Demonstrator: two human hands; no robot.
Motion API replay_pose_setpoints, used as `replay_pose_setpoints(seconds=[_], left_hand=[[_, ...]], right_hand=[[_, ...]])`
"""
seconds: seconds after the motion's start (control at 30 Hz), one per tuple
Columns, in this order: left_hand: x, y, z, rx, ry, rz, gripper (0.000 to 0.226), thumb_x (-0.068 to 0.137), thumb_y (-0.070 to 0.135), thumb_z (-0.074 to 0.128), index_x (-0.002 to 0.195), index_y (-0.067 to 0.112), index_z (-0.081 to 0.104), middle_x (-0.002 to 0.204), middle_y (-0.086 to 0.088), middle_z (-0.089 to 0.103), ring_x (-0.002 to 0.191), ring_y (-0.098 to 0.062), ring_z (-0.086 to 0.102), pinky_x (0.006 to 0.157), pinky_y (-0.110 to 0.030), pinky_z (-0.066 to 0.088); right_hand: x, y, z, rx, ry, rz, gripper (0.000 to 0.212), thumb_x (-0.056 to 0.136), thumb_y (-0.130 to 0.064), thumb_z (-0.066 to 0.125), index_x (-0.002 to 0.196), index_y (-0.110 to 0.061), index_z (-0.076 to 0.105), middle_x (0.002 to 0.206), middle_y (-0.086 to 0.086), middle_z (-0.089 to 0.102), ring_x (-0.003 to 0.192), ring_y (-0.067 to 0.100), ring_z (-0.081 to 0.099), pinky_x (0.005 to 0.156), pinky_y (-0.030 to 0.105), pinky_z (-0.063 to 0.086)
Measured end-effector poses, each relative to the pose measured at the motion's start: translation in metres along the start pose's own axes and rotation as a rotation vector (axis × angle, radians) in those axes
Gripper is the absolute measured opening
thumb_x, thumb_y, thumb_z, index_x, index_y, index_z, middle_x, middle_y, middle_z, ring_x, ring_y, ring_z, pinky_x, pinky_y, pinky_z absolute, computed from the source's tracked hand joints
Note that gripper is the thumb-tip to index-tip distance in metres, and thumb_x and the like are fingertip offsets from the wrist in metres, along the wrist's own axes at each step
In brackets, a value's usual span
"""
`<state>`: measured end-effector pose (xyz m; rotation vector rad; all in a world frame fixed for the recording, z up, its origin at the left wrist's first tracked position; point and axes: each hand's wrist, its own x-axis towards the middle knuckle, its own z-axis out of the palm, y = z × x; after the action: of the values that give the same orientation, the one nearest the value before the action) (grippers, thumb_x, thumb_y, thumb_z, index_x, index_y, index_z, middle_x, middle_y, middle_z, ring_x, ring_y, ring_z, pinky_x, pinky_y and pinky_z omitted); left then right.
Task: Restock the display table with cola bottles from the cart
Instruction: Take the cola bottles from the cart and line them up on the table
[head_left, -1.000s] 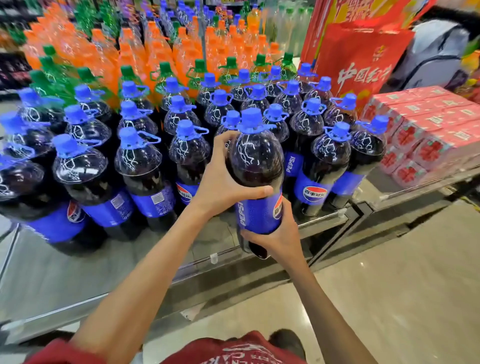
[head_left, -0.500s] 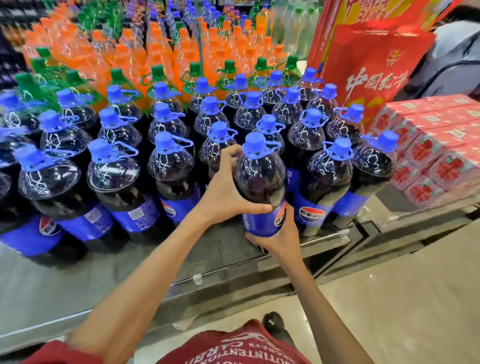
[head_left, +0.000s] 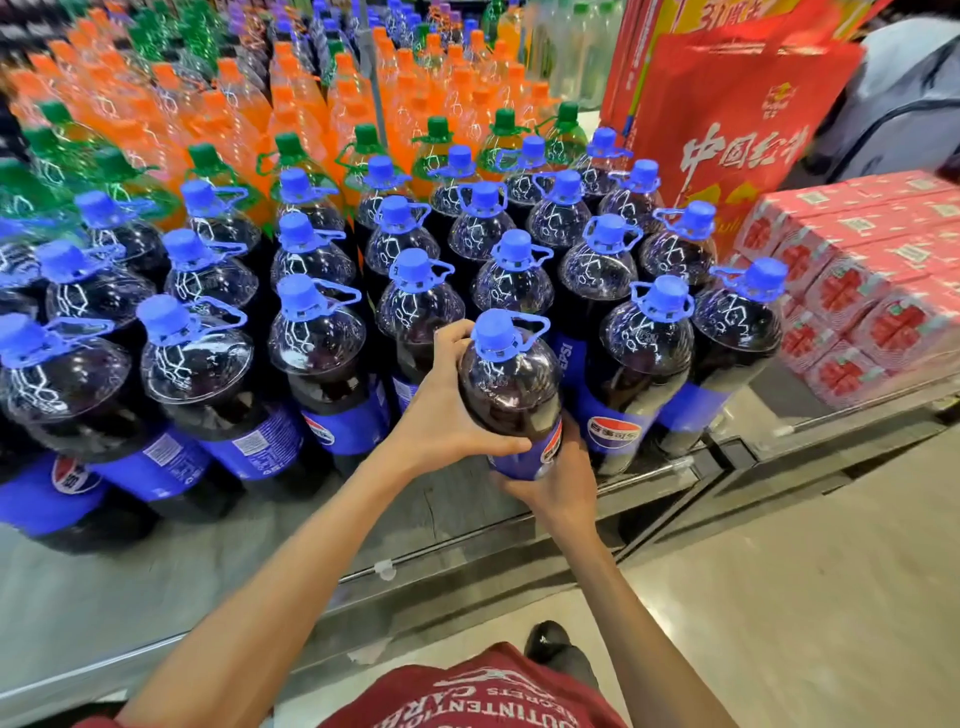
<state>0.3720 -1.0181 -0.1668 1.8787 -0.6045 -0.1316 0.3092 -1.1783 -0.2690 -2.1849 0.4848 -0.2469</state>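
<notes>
Steel display table (head_left: 156, 582), dark blue-capped cola bottle (head_left: 511, 384), both hands gripping

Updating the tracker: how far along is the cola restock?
Done: rows of cola bottles stand on the table. In hand: left hand and right hand grip one bottle at the front row; its base is hidden, so set down or not is unclear. Left: bare table at front left could take more; cart out of view.
</notes>
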Motion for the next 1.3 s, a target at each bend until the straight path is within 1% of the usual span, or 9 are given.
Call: replay_pose_setpoints(seconds=[0.1,0.23,0.37,0.43,0.6,0.8,0.97,1.07,1.3], left_hand=[[0.003,-0.001,0.000,0.014,-0.015,0.004,0.119,0.054,0.012,0.100,0.140,0.031,0.019,0.136,0.013,0.043,0.126,0.006,0.048,0.106,-0.018,0.043],[0.006,-0.002,0.001,0.030,-0.040,0.030,0.119,0.055,0.015,0.100,0.139,0.034,0.019,0.136,0.015,0.043,0.129,0.002,0.048,0.108,-0.021,0.042],[0.006,-0.002,0.003,0.043,-0.028,0.047,0.116,0.056,0.017,0.100,0.138,0.039,0.020,0.135,0.021,0.043,0.132,0.000,0.045,0.109,-0.022,0.041],[0.006,-0.002,0.004,0.044,-0.015,0.063,0.116,0.055,0.018,0.100,0.139,0.038,0.022,0.138,0.022,0.042,0.133,0.002,0.044,0.110,-0.019,0.039],[0.006,-0.001,0.010,0.078,0.028,0.134,0.115,0.053,0.031,0.100,0.145,0.025,0.032,0.147,0.003,0.040,0.140,-0.009,0.039,0.117,-0.030,0.035],[0.015,0.005,0.015,0.144,-0.029,0.177,0.109,0.062,0.032,0.097,0.150,0.025,0.033,0.141,0.002,0.039,0.132,-0.004,0.040,0.110,-0.010,0.030],[0.016,0.006,0.014,0.160,-0.050,0.163,0.110,0.063,0.034,0.096,0.151,0.023,0.032,0.141,0.003,0.037,0.134,-0.005,0.039,0.113,-0.015,0.032],[0.016,0.005,0.011,0.168,-0.080,0.161,0.111,0.065,0.031,0.095,0.153,0.025,0.029,0.142,0.004,0.035,0.134,-0.003,0.037,0.112,-0.011,0.029],[0.018,0.004,0.010,0.200,-0.091,0.167,0.112,0.066,0.028,0.095,0.153,0.021,0.025,0.142,0.005,0.032,0.134,0.000,0.033,0.111,-0.006,0.025]], right_hand=[[-0.001,0.001,0.003,-0.002,0.005,0.023,0.114,0.049,-0.048,0.097,0.144,-0.025,0.038,0.130,-0.001,0.062,0.122,0.019,0.059,0.097,0.044,0.056],[-0.001,0.004,0.005,0.012,0.026,0.038,0.114,0.050,-0.051,0.096,0.145,-0.022,0.040,0.129,0.000,0.062,0.122,0.020,0.058,0.096,0.044,0.055],[-0.008,0.005,0.007,-0.028,0.075,0.041,0.095,0.057,-0.049,0.096,0.134,-0.016,0.050,0.113,-0.002,0.057,0.111,0.020,0.058,0.090,0.039,0.055],[-0.012,0.007,0.010,-0.026,0.100,0.045,0.092,0.059,-0.049,0.095,0.132,-0.015,0.050,0.114,0.000,0.055,0.112,0.019,0.055,0.091,0.036,0.053],[-0.019,0.005,0.012,-0.011,0.173,0.033,0.093,0.062,-0.050,0.093,0.133,-0.009,0.049,0.125,0.002,0.050,0.120,0.018,0.048,0.094,0.033,0.049],[-0.023,0.008,0.014,0.089,0.264,0.057,0.087,0.059,-0.049,0.095,0.124,-0.014,0.049,0.116,-0.006,0.046,0.108,0.010,0.048,0.086,0.033,0.053],[-0.025,0.010,0.018,0.118,0.309,0.060,0.087,0.059,-0.050,0.094,0.125,-0.015,0.050,0.117,-0.006,0.046,0.110,0.011,0.048,0.085,0.030,0.050],[-0.026,0.010,0.019,0.133,0.330,0.052,0.088,0.059,-0.049,0.095,0.127,-0.014,0.050,0.117,-0.009,0.044,0.109,0.008,0.047,0.085,0.028,0.048],[-0.026,0.012,0.021,0.069,0.341,0.027,0.090,0.061,-0.048,0.094,0.131,-0.010,0.051,0.124,0.003,0.050,0.114,0.017,0.050,0.085,0.032,0.050]])
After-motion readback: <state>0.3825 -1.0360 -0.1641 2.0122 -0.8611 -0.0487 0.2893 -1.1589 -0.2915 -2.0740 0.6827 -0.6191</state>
